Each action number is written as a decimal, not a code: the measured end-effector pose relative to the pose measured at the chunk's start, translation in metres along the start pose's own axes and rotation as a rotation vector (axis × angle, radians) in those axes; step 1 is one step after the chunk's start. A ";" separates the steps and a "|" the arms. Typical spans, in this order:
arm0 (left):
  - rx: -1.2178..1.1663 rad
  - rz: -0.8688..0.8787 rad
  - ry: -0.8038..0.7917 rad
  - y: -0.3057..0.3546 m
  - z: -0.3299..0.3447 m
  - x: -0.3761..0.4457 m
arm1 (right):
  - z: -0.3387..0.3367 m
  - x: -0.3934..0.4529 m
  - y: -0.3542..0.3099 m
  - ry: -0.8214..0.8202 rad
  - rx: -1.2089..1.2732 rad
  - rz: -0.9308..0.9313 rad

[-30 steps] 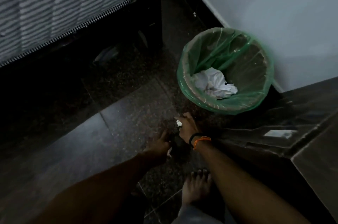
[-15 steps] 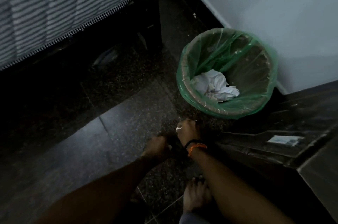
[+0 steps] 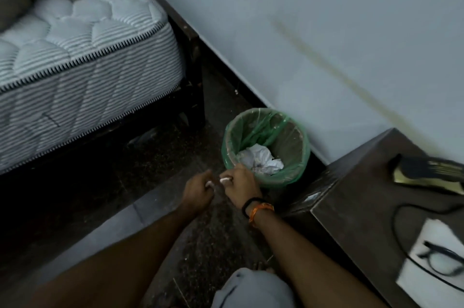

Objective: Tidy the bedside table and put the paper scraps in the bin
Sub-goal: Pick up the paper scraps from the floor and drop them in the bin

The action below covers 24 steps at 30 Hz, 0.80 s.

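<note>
bedside table point(image 3: 356, 209) near right | bin point(image 3: 298, 174) far of hands, crumpled paper inside | left hand point(image 3: 197, 191), right hand point(image 3: 239, 187) each pinch a scrap point(image 3: 224, 179) beside rim | scraps likely light, soft; fingertip pinch suffices

Left grip point(image 3: 198, 188) curled; right grip point(image 3: 239, 186) curled

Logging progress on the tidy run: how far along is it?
Done: crumpled paper already lies in the green-lined bin. In hand: left hand and right hand each grip a small white scrap, just short of the bin's rim. Left: dropping those in, then the bedside table, where glasses, paper and a cable remain.
</note>
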<state>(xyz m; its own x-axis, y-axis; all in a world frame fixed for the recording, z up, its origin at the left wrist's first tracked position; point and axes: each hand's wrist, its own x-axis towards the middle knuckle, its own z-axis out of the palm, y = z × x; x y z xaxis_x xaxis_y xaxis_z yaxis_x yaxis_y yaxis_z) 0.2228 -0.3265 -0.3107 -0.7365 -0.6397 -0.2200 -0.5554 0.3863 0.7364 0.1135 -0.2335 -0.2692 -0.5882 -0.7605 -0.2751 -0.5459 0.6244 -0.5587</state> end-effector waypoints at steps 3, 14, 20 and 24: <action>-0.111 -0.088 0.032 0.035 -0.014 0.010 | -0.034 0.002 -0.008 0.126 -0.006 0.050; -0.354 -0.222 0.071 0.128 -0.007 0.066 | -0.100 0.026 0.010 0.226 -0.172 0.243; -0.371 -0.250 -0.126 0.134 0.026 0.088 | -0.109 0.038 0.028 0.243 -0.147 0.272; -0.308 -0.263 -0.215 0.135 0.031 0.092 | -0.124 0.033 0.033 0.283 -0.091 0.244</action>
<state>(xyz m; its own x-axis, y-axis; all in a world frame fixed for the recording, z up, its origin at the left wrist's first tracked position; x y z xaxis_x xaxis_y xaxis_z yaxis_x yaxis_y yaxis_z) 0.0676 -0.3128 -0.2511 -0.6674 -0.5244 -0.5287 -0.6174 -0.0073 0.7866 0.0019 -0.2163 -0.1992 -0.8419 -0.5161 -0.1574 -0.4127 0.8039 -0.4282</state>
